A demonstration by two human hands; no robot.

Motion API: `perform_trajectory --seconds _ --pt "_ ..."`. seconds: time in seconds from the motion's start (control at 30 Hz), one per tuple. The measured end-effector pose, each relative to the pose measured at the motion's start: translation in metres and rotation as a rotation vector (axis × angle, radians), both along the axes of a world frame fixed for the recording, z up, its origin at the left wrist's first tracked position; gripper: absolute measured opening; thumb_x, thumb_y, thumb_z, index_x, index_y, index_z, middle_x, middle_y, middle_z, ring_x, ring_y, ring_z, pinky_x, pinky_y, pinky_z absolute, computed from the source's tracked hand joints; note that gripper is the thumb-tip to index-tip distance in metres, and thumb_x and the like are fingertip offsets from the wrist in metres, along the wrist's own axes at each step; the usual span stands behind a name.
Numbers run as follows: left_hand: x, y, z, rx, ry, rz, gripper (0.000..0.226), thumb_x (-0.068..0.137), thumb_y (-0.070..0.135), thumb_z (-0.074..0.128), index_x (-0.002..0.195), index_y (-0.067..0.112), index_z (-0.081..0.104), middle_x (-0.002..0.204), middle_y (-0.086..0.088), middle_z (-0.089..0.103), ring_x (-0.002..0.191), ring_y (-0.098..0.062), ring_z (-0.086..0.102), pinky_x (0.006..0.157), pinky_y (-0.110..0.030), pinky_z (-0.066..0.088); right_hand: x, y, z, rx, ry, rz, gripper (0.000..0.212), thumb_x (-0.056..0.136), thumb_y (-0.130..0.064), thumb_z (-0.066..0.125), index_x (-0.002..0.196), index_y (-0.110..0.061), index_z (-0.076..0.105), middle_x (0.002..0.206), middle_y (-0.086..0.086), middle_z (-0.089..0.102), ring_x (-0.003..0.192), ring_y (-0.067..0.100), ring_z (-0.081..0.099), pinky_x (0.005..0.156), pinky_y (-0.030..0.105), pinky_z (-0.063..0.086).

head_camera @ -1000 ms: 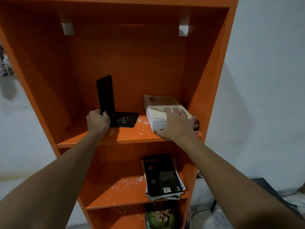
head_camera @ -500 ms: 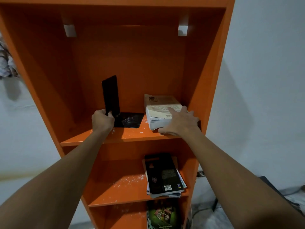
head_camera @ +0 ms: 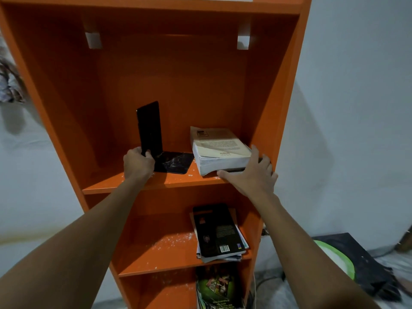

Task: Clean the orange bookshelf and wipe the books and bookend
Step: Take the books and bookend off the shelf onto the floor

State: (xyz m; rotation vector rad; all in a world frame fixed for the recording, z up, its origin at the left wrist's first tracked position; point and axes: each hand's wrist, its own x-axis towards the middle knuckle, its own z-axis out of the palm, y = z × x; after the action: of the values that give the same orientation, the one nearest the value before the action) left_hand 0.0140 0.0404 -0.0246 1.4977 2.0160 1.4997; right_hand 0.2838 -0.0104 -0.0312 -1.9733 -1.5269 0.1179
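Observation:
The orange bookshelf (head_camera: 200, 85) fills the head view. On its upper shelf stands a black L-shaped bookend (head_camera: 153, 139); my left hand (head_camera: 138, 162) grips the bottom of its upright plate. To the right lies a thick pale book (head_camera: 218, 150) flat against the shelf's right wall. My right hand (head_camera: 252, 172) holds its near right corner, thumb along the front bottom edge and fingers at its right side. White dust specks lie on the shelf boards.
A stack of books topped by a black cover (head_camera: 218, 233) lies on the middle shelf, right side. More books with a green cover (head_camera: 216, 286) stand in the lowest compartment. A dark cloth with a green-and-white object (head_camera: 347, 262) lies on the floor at right.
My right hand slid from the top of the pale book to its near right corner. The left hand stays on the bookend. The camera view shifted slightly.

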Motion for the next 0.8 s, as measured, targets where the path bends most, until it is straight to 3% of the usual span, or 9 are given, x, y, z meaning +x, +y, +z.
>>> perform_trajectory --seconds 0.07,0.13,0.2,0.27,0.33,0.43,0.5,0.6,0.8 --pt "0.001 0.001 -0.004 0.010 0.005 0.018 0.042 0.100 0.029 0.051 0.136 0.008 0.050 0.104 -0.012 0.067 0.080 -0.025 0.068 0.065 -0.036 0.058 0.000 0.000 0.002 -0.018 0.010 -0.025 0.124 0.060 -0.084 0.067 0.154 -0.030 0.007 0.158 0.010 0.022 0.145 0.031 0.023 0.113 0.054 0.024" --pt "0.005 -0.003 -0.008 0.068 0.121 0.149 0.055 0.097 0.038 0.054 0.142 0.009 0.042 0.131 -0.015 0.054 0.116 -0.032 0.056 0.093 -0.041 0.051 -0.002 0.000 0.001 -0.039 0.020 -0.049 0.124 0.060 -0.084 0.067 0.154 -0.029 0.009 0.158 0.009 0.021 0.145 0.030 0.021 0.113 0.054 0.023" --pt "0.016 -0.016 -0.005 0.292 0.293 0.217 0.044 0.097 0.036 0.055 0.130 0.007 0.051 0.125 -0.015 0.053 0.113 -0.030 0.050 0.088 -0.034 0.046 -0.005 0.001 -0.001 -0.039 0.032 -0.055 0.121 0.061 -0.081 0.068 0.153 -0.027 0.011 0.157 0.010 0.022 0.144 0.031 0.021 0.114 0.053 0.023" --pt "0.033 -0.028 -0.004 0.431 0.394 -0.026 0.030 0.098 0.036 0.051 0.111 0.010 0.060 0.105 -0.008 0.058 0.095 -0.022 0.055 0.075 -0.031 0.048 -0.005 0.002 0.000 -0.021 0.035 -0.027 0.117 0.064 -0.077 0.069 0.152 -0.024 0.014 0.154 0.011 0.027 0.142 0.031 0.022 0.113 0.052 0.026" --pt "0.051 -0.026 -0.011 0.320 0.379 -0.338 0.032 0.098 0.042 0.049 0.109 0.015 0.062 0.100 0.001 0.058 0.089 -0.015 0.057 0.074 -0.034 0.052 -0.001 0.002 0.004 -0.028 0.069 0.051 0.106 0.072 -0.067 0.068 0.152 -0.021 0.016 0.149 0.011 0.033 0.139 0.031 0.023 0.110 0.048 0.029" --pt "0.077 -0.027 -0.008 0.026 0.080 -0.511 0.054 0.099 0.057 0.043 0.139 0.021 0.050 0.124 0.006 0.055 0.110 -0.012 0.055 0.094 -0.035 0.047 0.011 0.001 0.014 -0.059 0.131 0.137 0.075 0.089 -0.050 0.053 0.152 -0.022 0.024 0.143 0.009 0.043 0.135 0.030 0.029 0.106 0.047 0.037" --pt "0.089 -0.028 0.002 -0.089 -0.115 -0.531 0.065 0.098 0.060 0.041 0.150 0.021 0.036 0.131 0.008 0.048 0.112 -0.006 0.052 0.095 -0.033 0.042 0.016 -0.001 0.017 -0.021 0.115 0.077 0.057 0.094 -0.043 0.043 0.145 -0.019 0.037 0.133 0.009 0.052 0.122 0.029 0.045 0.097 0.046 0.046" --pt "0.098 -0.015 0.014 -0.247 -0.243 -0.532 0.080 0.092 0.072 0.037 0.154 0.021 0.028 0.152 0.000 0.039 0.136 -0.022 0.041 0.106 -0.041 0.037 0.012 -0.003 0.017 -0.001 0.152 -0.018 0.042 0.098 -0.036 0.036 0.130 -0.010 0.047 0.121 0.013 0.060 0.107 0.031 0.056 0.088 0.045 0.050" --pt "0.102 0.006 0.021 -0.370 -0.578 -0.487 0.109 0.062 0.096 0.038 0.139 0.019 0.047 0.123 -0.004 0.062 0.108 -0.024 0.059 0.092 -0.042 0.047 0.021 0.001 0.019 0.040 0.467 -0.038 0.043 0.101 -0.028 0.041 0.138 -0.007 0.044 0.126 0.012 0.058 0.100 0.022 0.057 0.080 0.036 0.051"
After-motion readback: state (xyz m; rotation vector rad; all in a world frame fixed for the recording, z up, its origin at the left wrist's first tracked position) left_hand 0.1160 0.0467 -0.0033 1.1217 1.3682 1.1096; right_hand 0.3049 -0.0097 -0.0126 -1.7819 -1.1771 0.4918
